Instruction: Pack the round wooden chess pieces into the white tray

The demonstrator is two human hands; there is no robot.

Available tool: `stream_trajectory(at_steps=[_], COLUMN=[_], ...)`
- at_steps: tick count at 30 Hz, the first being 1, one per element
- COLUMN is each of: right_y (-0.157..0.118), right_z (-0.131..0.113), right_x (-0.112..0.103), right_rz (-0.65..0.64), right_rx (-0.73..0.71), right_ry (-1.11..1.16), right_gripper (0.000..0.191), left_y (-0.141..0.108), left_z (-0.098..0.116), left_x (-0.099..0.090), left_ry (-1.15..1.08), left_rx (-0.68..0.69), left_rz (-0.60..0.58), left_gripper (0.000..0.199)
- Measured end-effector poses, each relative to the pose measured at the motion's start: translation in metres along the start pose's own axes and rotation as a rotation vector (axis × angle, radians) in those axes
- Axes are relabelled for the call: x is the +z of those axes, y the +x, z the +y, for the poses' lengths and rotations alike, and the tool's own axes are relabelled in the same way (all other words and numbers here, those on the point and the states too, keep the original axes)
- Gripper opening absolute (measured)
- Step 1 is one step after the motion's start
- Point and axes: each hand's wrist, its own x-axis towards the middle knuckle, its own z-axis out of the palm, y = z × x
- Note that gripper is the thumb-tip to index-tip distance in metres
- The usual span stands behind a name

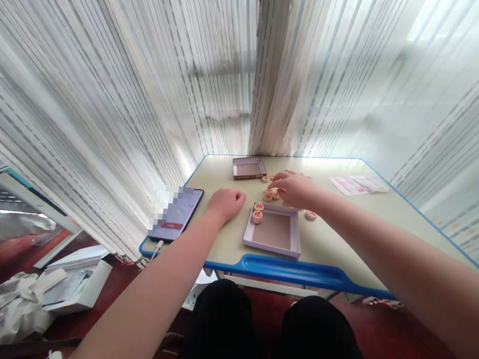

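Observation:
My left hand (225, 203) rests on the table as a loose fist, left of a shallow open box (272, 249); nothing shows in its fingers. Two round Chinese chess pieces with red characters, a front piece (257, 217) and one behind it (258, 207), sit in the box's left back corner. Just beyond the box, my right hand (292, 188) reaches over a small group of chess pieces (267, 195), its fingers bent and apart at their edge. Part of the group is hidden under that hand. Another chess piece (311, 215) lies beneath my right wrist.
A brown-edged box part (249, 169) stands at the back of the table (223, 247). A phone (177, 215) with a plugged cable lies at the left edge. A printed paper sheet (357, 185) is at the back right. Pale curtains (215, 84) hang behind.

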Motion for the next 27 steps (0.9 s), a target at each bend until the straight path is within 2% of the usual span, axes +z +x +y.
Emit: stream_trajectory(at_steps=[2, 4, 7, 10, 16, 19, 21, 24, 27], right_y=[0.002, 0.001, -0.001, -0.006, -0.015, -0.016, -0.016, -0.016, -0.015], right_z=[0.002, 0.004, 0.007, 0.011, 0.012, 0.012, 0.013, 0.012, 0.012], right_x=[0.002, 0.007, 0.012, 0.012, 0.015, 0.017, 0.015, 0.009, 0.008], right_rz=[-0.022, -0.059, -0.044, -0.008, 0.068, 0.055, 0.01, -0.036, -0.015], right_rx=[-0.014, -0.041, -0.058, 0.003, 0.058, -0.007, -0.032, -0.028, 0.001], right_ry=[0.029, 0.069, 0.1, 0.126, 0.17, 0.187, 0.191, 0.193, 0.185], right_gripper=[0.035, 0.035, 0.037, 0.033, 0.032, 0.033, 0.032, 0.033, 0.033], left_y=[0.007, 0.015, 0.029, 0.046, 0.073, 0.075, 0.074, 0.07, 0.064], left_z=[0.001, 0.001, 0.002, 0.006, 0.027, 0.024, 0.017, 0.004, -0.001], left_x=[0.001, 0.002, 0.004, 0.003, -0.002, -0.001, -0.002, -0.008, -0.016], left_ry=[0.04, 0.1, 0.174, 0.217, 0.29, 0.28, 0.262, 0.219, 0.044], left_rx=[-0.183, -0.233, -0.172, -0.145, -0.146, -0.156, -0.096, 0.069, 0.1], left_rz=[0.033, 0.02, -0.046, -0.11, -0.282, -0.287, -0.287, -0.309, -0.369], left_gripper=[0.046, 0.046, 0.046, 0.049, 0.043, 0.043, 0.045, 0.043, 0.037])
